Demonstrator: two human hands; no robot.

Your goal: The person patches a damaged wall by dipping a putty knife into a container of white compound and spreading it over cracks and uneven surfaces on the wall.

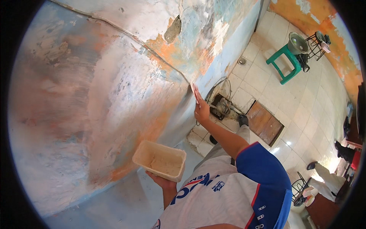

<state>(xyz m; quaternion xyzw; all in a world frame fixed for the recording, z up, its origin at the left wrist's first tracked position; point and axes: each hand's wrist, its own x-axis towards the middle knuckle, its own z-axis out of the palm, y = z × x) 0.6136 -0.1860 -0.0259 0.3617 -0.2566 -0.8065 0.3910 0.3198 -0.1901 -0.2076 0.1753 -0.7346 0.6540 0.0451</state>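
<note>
My left hand holds a pale, rectangular plastic tub from beneath. Its inside is smeared with whitish-beige residue, mostly at the bottom. My right hand, arm stretched out, grips a thin flat spreader with reddish and white on it. I see the spreader nearly edge-on, up against the wall at the end of a long crack or cable-like line. Patches of white, grey, blue and orange cover this wall, and a rough hole shows bare material higher up.
On the tiled floor lies a wooden board, beside a pit with a pump and a looped hose. A green stool stands farther off, near a basin. Another person's legs show at the right.
</note>
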